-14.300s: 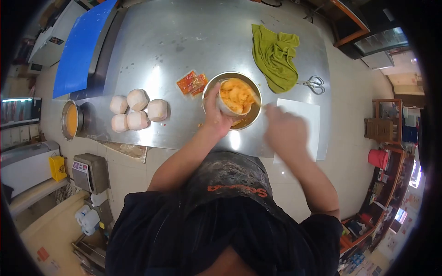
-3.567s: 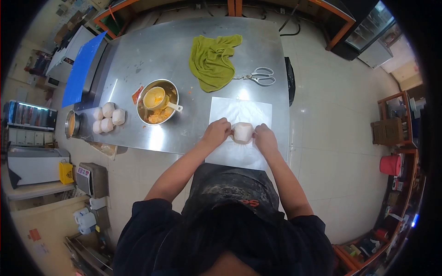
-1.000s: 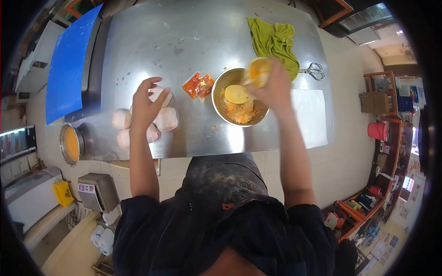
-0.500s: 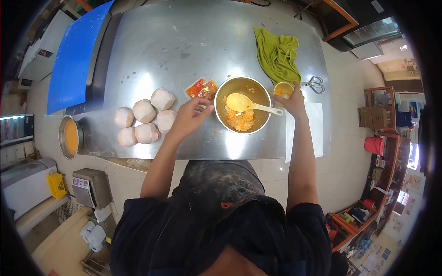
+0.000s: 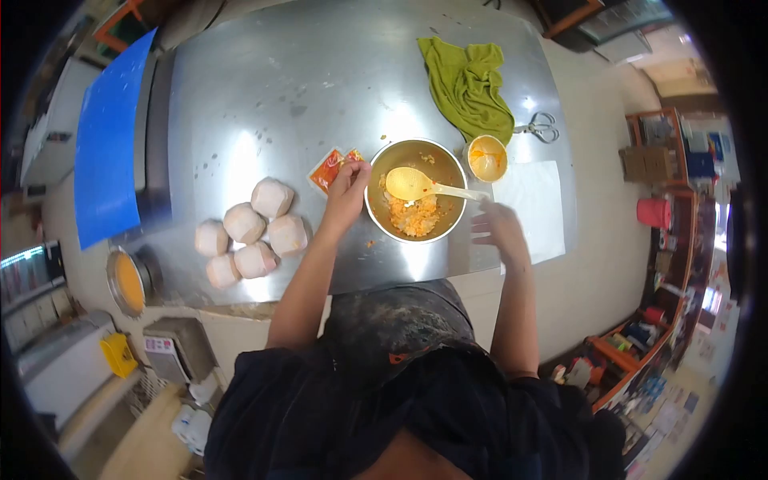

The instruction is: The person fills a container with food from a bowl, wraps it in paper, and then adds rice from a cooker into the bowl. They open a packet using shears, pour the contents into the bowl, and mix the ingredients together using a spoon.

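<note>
A steel bowl (image 5: 378, 220) holds a clump of orange-tinted rice (image 5: 416, 218). Across it lies a cream-coloured serving spoon (image 5: 410, 184), its handle reaching over the right rim. My left hand (image 5: 346, 194) is at the bowl's left rim, thumb and fingers closed on the edge. Partly hidden behind that hand are red sauce packets (image 5: 326, 170). Blurred by motion, my right hand (image 5: 502, 228) is just below the handle's end, fingers apart and nothing visible in them. Beyond it, a small cup (image 5: 490, 166) shows orange residue inside.
Several pale, trimmed coconuts (image 5: 244, 224) sit together at the left. A green cloth (image 5: 472, 88) and scissors (image 5: 540, 128) lie at the back right, with a white sheet (image 5: 536, 208) near the right edge. A basin of orange liquid (image 5: 130, 282) stands beyond the table's left corner.
My right hand has let go of the small cup and moved down towards the spoon handle. My left hand has closed at the bowl's rim. The whole view has turned slightly.
</note>
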The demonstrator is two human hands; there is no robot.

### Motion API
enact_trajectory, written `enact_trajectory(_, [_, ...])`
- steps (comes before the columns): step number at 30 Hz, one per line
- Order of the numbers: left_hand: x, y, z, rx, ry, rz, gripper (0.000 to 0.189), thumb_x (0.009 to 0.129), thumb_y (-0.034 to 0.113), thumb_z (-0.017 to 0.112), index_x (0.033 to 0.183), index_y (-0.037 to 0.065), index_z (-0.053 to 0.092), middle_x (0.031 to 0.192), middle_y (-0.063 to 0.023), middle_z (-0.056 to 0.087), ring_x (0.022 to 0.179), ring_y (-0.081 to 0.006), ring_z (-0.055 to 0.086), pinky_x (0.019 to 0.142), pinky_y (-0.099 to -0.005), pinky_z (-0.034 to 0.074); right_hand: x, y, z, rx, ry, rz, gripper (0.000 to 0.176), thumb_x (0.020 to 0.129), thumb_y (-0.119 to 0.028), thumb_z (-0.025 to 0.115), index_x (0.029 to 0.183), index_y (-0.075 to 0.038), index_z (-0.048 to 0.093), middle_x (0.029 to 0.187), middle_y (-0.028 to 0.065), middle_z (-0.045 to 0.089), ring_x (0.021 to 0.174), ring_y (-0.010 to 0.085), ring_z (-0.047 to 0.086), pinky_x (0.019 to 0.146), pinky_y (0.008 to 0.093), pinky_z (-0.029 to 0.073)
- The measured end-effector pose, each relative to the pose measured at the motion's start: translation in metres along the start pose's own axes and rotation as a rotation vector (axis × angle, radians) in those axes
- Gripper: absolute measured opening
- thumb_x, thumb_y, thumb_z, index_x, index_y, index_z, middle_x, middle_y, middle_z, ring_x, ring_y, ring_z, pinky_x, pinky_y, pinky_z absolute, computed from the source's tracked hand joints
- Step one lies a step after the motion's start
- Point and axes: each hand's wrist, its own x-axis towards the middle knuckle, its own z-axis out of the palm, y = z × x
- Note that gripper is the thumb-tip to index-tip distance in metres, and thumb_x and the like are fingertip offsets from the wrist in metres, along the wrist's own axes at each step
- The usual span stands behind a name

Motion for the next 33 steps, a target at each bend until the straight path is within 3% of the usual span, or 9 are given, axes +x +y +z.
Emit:
enact_trajectory(2, [0.004, 0.013, 0.007, 0.022, -0.053, -0.079, 0.036, 0.100, 0.033, 0.052, 0.110, -0.001, 0.054, 0.100, -0.0071, 0.059, 0.094, -0.0128, 0.054, 0.086, -0.0272, 0.042, -0.003, 0.032, 0.024, 0.374, -0.118, -0.048, 0.046, 0.101, -0.040, 0.042, 0.115, 0.001, 0.057, 0.100, 0.0117, 0.064, 0.087, 0.0186, 0.063, 0.074, 0.0340, 0.052])
enact_trajectory(5, [0.007, -0.005, 0.016, 0.213, -0.118, 0.104, 0.033, 0.101, 0.033, 0.050, 0.108, 0.001, 0.050, 0.100, -0.0079, 0.054, 0.094, -0.0149, 0.050, 0.087, -0.0286, 0.040, 0.003, 0.049, 0.047, 0.499, -0.059, -0.139, 0.045, 0.104, -0.036, 0.037, 0.131, 0.000, 0.045, 0.120, 0.0131, 0.058, 0.105, 0.0213, 0.061, 0.080, 0.0366, 0.053])
enact_trajectory(10, [-0.020, -0.002, 0.029, 0.052, -0.207, -0.007, 0.039, 0.103, 0.039, 0.040, 0.114, 0.003, 0.050, 0.108, -0.0080, 0.051, 0.103, -0.0176, 0.046, 0.095, -0.0322, 0.037, -0.010, 0.089, 0.033, 0.387, 0.121, -0.285, 0.043, 0.104, -0.038, 0.039, 0.134, -0.007, 0.044, 0.116, 0.0073, 0.055, 0.094, 0.0161, 0.059, 0.069, 0.0302, 0.053])
enact_trajectory(13, [-0.031, -0.032, 0.038, 0.061, -0.536, 0.010, 0.039, 0.103, 0.039, 0.042, 0.121, 0.005, 0.050, 0.118, -0.0076, 0.052, 0.112, -0.0173, 0.048, 0.098, -0.0326, 0.039, -0.041, 0.124, 0.006, 0.291, 0.357, -0.369, 0.040, 0.102, -0.033, 0.044, 0.132, -0.007, 0.047, 0.117, 0.0125, 0.057, 0.105, 0.0222, 0.057, 0.085, 0.0347, 0.048])
enact_trajectory(15, [-0.075, -0.001, 0.087, 0.030, -0.579, -0.106, 0.035, 0.100, 0.030, 0.052, 0.122, 0.003, 0.049, 0.115, -0.0102, 0.055, 0.102, -0.0169, 0.055, 0.091, -0.0313, 0.044, -0.071, 0.152, -0.025, 0.254, 0.483, -0.394, 0.038, 0.100, -0.030, 0.048, 0.131, -0.007, 0.049, 0.118, 0.0160, 0.059, 0.112, 0.0262, 0.055, 0.095, 0.0377, 0.045])
enact_trajectory(21, [-0.214, -0.044, 0.251, 0.291, -1.172, -0.178, 0.016, 0.093, 0.016, 0.064, 0.098, 0.000, 0.062, 0.089, -0.0076, 0.068, 0.077, -0.0114, 0.062, 0.074, -0.0269, 0.050, -0.187, 0.347, -0.114, 0.484, 0.904, -0.261, 0.030, 0.095, -0.030, 0.054, 0.099, 0.000, 0.058, 0.087, 0.0174, 0.063, 0.081, 0.0303, 0.062, 0.075, 0.0394, 0.049])
enact_trajectory(24, [-0.273, -0.087, 0.312, 0.405, -1.382, -0.234, 0.013, 0.085, 0.011, 0.070, 0.089, -0.001, 0.066, 0.070, -0.0074, 0.068, 0.049, -0.0116, 0.060, 0.042, -0.0232, 0.044, -0.263, 0.423, -0.131, 0.542, 1.107, -0.159, 0.029, 0.093, -0.028, 0.057, 0.095, 0.000, 0.060, 0.084, 0.0171, 0.064, 0.079, 0.0306, 0.063, 0.073, 0.0394, 0.049])
enact_trajectory(28, [-0.395, -0.130, 0.421, 0.667, -1.703, -0.231, 0.011, 0.084, 0.007, 0.068, 0.085, -0.004, 0.066, 0.069, -0.0082, 0.066, 0.051, -0.0121, 0.059, 0.044, -0.0242, 0.043, -0.354, 0.540, -0.173, 0.588, 1.313, -0.022, 0.029, 0.092, -0.029, 0.059, 0.096, 0.000, 0.062, 0.087, 0.0176, 0.067, 0.080, 0.0292, 0.066, 0.073, 0.0384, 0.051])
enact_trajectory(33, [-0.553, -0.148, 0.522, 0.694, -1.783, -0.456, 0.011, 0.083, 0.006, 0.065, 0.089, -0.003, 0.062, 0.068, -0.0063, 0.063, 0.045, -0.0110, 0.051, 0.040, -0.0251, 0.035, -0.471, 0.624, -0.227, 0.819, 1.440, 0.071, 0.031, 0.095, -0.031, 0.059, 0.101, -0.001, 0.062, 0.081, 0.0096, 0.065, 0.071, 0.0166, 0.063, 0.063, 0.0314, 0.051])
